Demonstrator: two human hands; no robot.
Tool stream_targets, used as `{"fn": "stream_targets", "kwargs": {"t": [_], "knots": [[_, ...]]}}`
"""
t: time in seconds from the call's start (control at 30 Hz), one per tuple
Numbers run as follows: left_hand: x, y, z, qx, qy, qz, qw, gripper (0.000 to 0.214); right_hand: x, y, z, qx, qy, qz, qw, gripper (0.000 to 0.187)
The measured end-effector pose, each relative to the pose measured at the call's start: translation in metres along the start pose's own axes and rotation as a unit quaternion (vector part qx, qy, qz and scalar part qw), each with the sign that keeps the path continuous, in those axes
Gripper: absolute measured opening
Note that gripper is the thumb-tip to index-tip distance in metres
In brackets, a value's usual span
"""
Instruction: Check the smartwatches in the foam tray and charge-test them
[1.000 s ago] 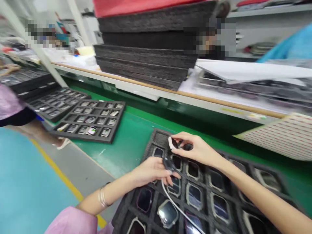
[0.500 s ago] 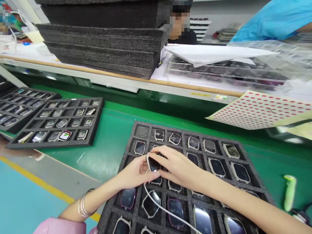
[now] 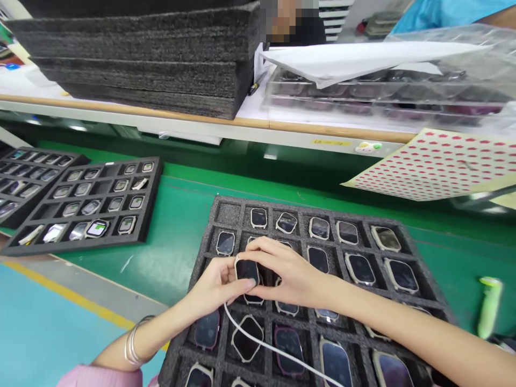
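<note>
Both hands meet over a black foam tray [image 3: 419,279] of smartwatch bodies on the green belt. My left hand [image 3: 215,285] and my right hand [image 3: 288,274] together pinch one watch body [image 3: 246,270], dark screen facing up, above the tray's left-middle cells. A white cable [image 3: 274,348] runs from under the hands down across the tray toward me. Several other watch bodies [image 3: 358,267] lie in the cells around; the far-left corner cell [image 3: 228,213] is bare.
Two more foam trays of watches [image 3: 92,201] lie left on the green belt [image 3: 181,236]. A stack of foam sheets [image 3: 153,59] and clear trays [image 3: 363,94] sit on the far shelf. A red-dotted sticker sheet [image 3: 435,166] lies right; a green tool [image 3: 487,306] at right.
My right hand brought the watch body from the tray's far-left corner to the left hand; both hands now hold it together. The camera view swung right and down.
</note>
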State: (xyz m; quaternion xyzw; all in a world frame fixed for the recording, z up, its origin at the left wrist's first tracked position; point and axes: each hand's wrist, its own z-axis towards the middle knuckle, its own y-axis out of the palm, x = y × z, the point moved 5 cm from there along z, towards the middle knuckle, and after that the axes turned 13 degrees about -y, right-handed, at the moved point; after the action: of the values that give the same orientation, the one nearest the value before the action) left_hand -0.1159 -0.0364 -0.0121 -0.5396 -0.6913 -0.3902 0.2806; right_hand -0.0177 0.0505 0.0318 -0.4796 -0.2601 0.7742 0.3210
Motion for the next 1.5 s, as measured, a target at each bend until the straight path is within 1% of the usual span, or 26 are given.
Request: {"fn": "stream_targets", "kwargs": {"t": [0.17,0.4,0.53,0.73,0.8,0.83,0.9,0.97,1.0,1.03,1.07,1.13,1.2,1.23,1.3,1.4,1.5], "knots": [[-0.002,-0.002,-0.001,-0.007,0.012,0.030,0.999,0.030,-0.002,0.003,-0.003,0.019,-0.002,0.007,1.000,0.037],[-0.005,-0.002,-0.004,-0.026,0.019,0.053,0.998,0.029,-0.004,0.005,-0.004,0.017,0.003,0.007,1.000,0.037],[-0.006,-0.004,-0.006,-0.021,0.027,0.070,0.997,0.029,-0.006,0.007,-0.005,0.006,0.007,-0.007,1.000,0.037],[-0.010,-0.004,-0.008,-0.017,0.020,0.090,0.996,0.030,-0.012,0.010,-0.006,0.005,-0.010,-0.033,0.999,0.037],[-0.008,-0.004,-0.009,0.003,0.048,0.095,0.994,0.029,-0.013,0.004,-0.004,-0.006,-0.017,-0.044,0.999,0.038],[-0.007,-0.003,-0.009,0.007,0.061,0.097,0.993,0.031,-0.013,-0.001,-0.002,-0.010,-0.021,-0.041,0.999,0.038],[-0.008,0.000,-0.009,-0.013,0.062,0.090,0.994,0.046,-0.008,-0.016,0.006,0.006,-0.021,-0.020,1.000,0.039],[-0.011,0.003,-0.008,-0.049,0.035,0.081,0.995,0.056,0.007,-0.030,0.019,0.054,0.000,-0.012,0.998,0.040],[-0.013,0.005,-0.008,-0.060,0.025,0.086,0.994,0.053,0.018,-0.035,0.027,0.077,0.018,-0.029,0.996,0.040],[-0.013,0.005,-0.008,-0.060,0.023,0.099,0.993,0.047,0.030,-0.035,0.034,0.083,0.039,-0.062,0.994,0.040],[-0.013,0.005,-0.008,-0.052,0.026,0.118,0.991,0.041,0.043,-0.033,0.042,0.067,0.062,-0.103,0.990,0.041],[-0.011,0.005,-0.009,-0.036,0.040,0.153,0.987,0.033,0.066,-0.021,0.053,-0.004,0.108,-0.172,0.979,0.043],[-0.011,0.005,-0.010,-0.030,0.053,0.164,0.985,0.030,0.077,-0.013,0.057,-0.050,0.123,-0.193,0.972,0.044],[-0.011,0.004,-0.009,-0.030,0.059,0.161,0.985,0.029,0.079,-0.013,0.056,-0.063,0.123,-0.198,0.970,0.046],[-0.011,0.004,-0.007,-0.035,0.067,0.148,0.986,0.027,0.075,-0.020,0.049,-0.079,0.123,-0.211,0.966,0.043],[-0.010,0.005,-0.003,-0.046,0.064,0.115,0.990,0.025,0.067,-0.034,0.034,-0.116,0.130,-0.230,0.958,0.027],[-0.006,0.008,0.000,-0.059,0.038,0.065,0.995,0.027,0.067,-0.034,0.029,-0.147,0.146,-0.240,0.948,0.018]]}}
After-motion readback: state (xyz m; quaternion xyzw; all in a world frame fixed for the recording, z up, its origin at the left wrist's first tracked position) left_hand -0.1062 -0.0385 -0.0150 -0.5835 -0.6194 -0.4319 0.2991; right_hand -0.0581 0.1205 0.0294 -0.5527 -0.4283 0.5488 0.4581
